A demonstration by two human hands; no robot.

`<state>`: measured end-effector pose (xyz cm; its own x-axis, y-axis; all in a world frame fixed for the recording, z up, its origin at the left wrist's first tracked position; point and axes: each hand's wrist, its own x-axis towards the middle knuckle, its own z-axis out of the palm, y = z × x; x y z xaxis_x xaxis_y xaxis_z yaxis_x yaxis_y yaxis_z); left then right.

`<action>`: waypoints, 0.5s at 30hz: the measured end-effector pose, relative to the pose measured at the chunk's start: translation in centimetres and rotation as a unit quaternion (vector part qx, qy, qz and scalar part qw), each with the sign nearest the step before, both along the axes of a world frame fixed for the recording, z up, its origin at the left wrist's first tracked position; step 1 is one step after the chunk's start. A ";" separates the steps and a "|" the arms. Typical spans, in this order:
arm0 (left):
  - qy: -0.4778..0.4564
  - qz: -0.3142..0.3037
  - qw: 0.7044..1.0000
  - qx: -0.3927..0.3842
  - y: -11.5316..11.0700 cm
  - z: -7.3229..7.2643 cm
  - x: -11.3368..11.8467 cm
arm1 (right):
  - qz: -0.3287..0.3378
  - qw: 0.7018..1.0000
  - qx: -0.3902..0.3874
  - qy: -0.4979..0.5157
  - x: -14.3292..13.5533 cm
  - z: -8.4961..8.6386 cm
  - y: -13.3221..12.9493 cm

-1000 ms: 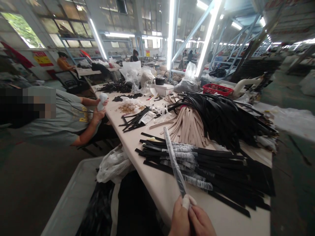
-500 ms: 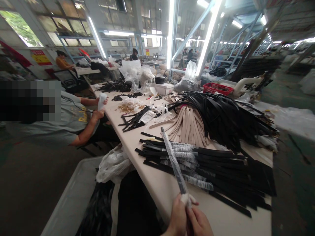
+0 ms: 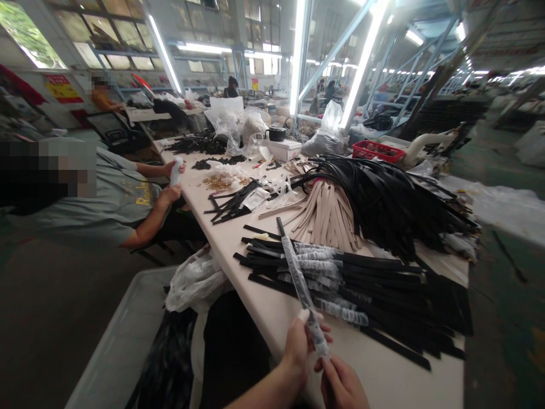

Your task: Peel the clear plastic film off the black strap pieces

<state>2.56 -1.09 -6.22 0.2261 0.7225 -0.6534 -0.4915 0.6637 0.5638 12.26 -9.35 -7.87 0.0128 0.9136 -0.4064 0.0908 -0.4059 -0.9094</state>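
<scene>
A black strap in a clear plastic sleeve (image 3: pixel 299 278) points away from me over the table. My left hand (image 3: pixel 300 343) is closed around its lower part, the thumb lying along the sleeve. Just below, my right hand (image 3: pixel 340 380) pinches the near end, where the plastic is bunched up. Beyond my hands lies a pile of black straps (image 3: pixel 383 301), several with crinkled clear plastic (image 3: pixel 317 264) around them. The strap's near end is partly hidden by my right fingers.
A heap of black straps (image 3: pixel 395 199) and a fan of beige strips (image 3: pixel 330 213) lie farther back. A red basket (image 3: pixel 378 151) and white box (image 3: pixel 281 150) stand behind. A co-worker (image 3: pixel 123 193) sits at left. A plastic bin (image 3: pixel 123 335) with black straps stands below the table edge.
My left hand has slid up the strap, away from my right hand, and bunched plastic now shows between them. The strap's bare black far tip shows more clearly.
</scene>
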 end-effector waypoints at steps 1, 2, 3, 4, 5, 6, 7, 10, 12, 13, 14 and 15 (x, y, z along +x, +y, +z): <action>-0.014 0.008 1.000 0.007 1.6 0.4 -0.5 | 0.007 1.000 -0.011 0.009 0.0 -0.4 -0.4; -0.025 0.023 0.999 0.017 3.3 1.0 -1.0 | 0.012 1.000 -0.018 0.014 0.1 -0.8 -0.8; -0.030 0.039 0.998 0.027 4.9 1.5 -1.5 | 0.015 1.000 -0.019 0.014 0.1 -1.2 -1.1; -0.028 0.053 0.997 0.039 6.2 2.0 -1.8 | 0.017 1.000 -0.017 0.009 0.2 -1.4 -1.3; -0.021 0.062 0.997 0.049 6.9 2.3 -1.9 | 0.015 1.000 -0.015 0.000 0.3 -1.4 -1.3; -0.009 0.066 0.996 0.059 7.1 2.4 -1.8 | 0.014 1.000 -0.015 -0.006 0.3 -1.4 -1.3; 0.003 0.065 0.996 0.068 6.6 2.3 -1.6 | 0.013 1.000 -0.015 -0.010 0.4 -1.2 -1.1; 0.029 0.056 0.995 0.082 2.8 1.0 -0.4 | 0.014 1.000 -0.015 -0.010 0.3 -0.5 -0.5; 0.038 0.050 0.996 0.066 -0.2 -0.2 0.4 | 0.015 1.000 -0.008 -0.008 0.1 -0.2 -0.2; 0.041 0.039 0.997 0.050 -1.3 -0.7 0.6 | 0.016 1.000 -0.003 -0.010 -0.1 -0.1 -0.2; 0.043 0.022 0.998 0.031 -2.0 -1.2 0.6 | 0.017 1.000 0.003 -0.013 -0.2 -0.1 -0.2; 0.040 -0.003 0.999 0.013 -2.4 -1.5 0.5 | 0.018 1.000 0.010 -0.018 -0.4 -0.1 -0.3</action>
<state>3.04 -3.46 -7.74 0.1779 0.7381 -0.6509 -0.4403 0.6512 0.6181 11.88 -9.62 -7.98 -0.0050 0.9215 -0.3884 0.1383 -0.3841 -0.9129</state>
